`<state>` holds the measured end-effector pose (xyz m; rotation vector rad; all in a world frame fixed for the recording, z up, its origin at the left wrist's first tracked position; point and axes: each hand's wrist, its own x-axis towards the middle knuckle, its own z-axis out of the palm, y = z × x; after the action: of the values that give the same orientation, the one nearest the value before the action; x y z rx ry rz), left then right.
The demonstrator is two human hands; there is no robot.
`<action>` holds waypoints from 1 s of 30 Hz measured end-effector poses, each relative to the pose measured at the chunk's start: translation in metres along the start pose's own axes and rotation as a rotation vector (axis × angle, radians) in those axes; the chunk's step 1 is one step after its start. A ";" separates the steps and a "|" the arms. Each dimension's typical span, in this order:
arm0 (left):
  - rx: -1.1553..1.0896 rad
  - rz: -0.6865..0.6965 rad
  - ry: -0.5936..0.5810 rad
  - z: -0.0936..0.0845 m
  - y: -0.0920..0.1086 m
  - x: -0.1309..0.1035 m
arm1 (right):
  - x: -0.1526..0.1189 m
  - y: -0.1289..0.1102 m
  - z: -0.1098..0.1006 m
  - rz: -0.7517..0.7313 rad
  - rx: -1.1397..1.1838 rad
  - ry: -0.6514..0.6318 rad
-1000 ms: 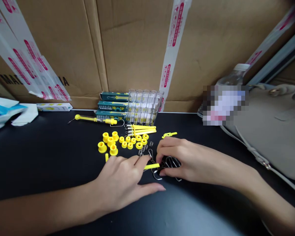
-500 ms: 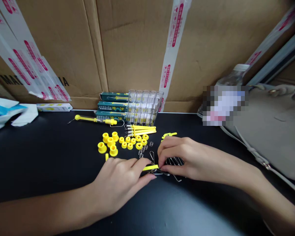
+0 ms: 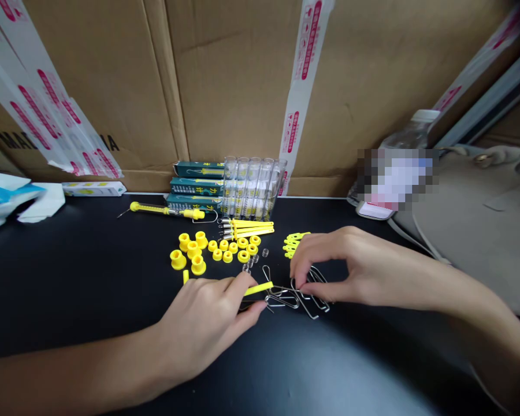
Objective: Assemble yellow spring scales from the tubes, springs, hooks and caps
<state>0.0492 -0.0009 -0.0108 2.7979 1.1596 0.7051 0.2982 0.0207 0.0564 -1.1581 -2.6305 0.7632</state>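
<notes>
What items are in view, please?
Round plastic rings: nine, yellow, centre
Flanged plastic bushings: five, yellow, left
Tubular hooked gauge: one, yellow, left
Slim plastic sticks: several, yellow, centre
Plastic bars: two, yellow, centre
Flat plastic pieces: several, lime, centre
Coil springs: several, silver, centre
Wire hooks: several, silver, centre
Cardboard cartons: three, green, back
Plastic tubes: five, clear, back
Long carton: one, white, left
Plastic bottle: one, clear, right
Handbag: one, beige, right
Crumpled wrapping: some, white-blue, left
Taped cardboard: some, brown, behind
Tabletop: one, black, beneath
Left hand: one, bare, centre
Right hand: one, bare, centre
</notes>
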 end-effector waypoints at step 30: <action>-0.083 -0.027 -0.075 0.001 -0.002 -0.002 | 0.020 0.004 0.017 0.132 0.734 0.044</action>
<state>0.0467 -0.0005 -0.0128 2.7108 1.1259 0.6256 0.2809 0.0307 0.0390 -1.0893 -1.9420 1.5248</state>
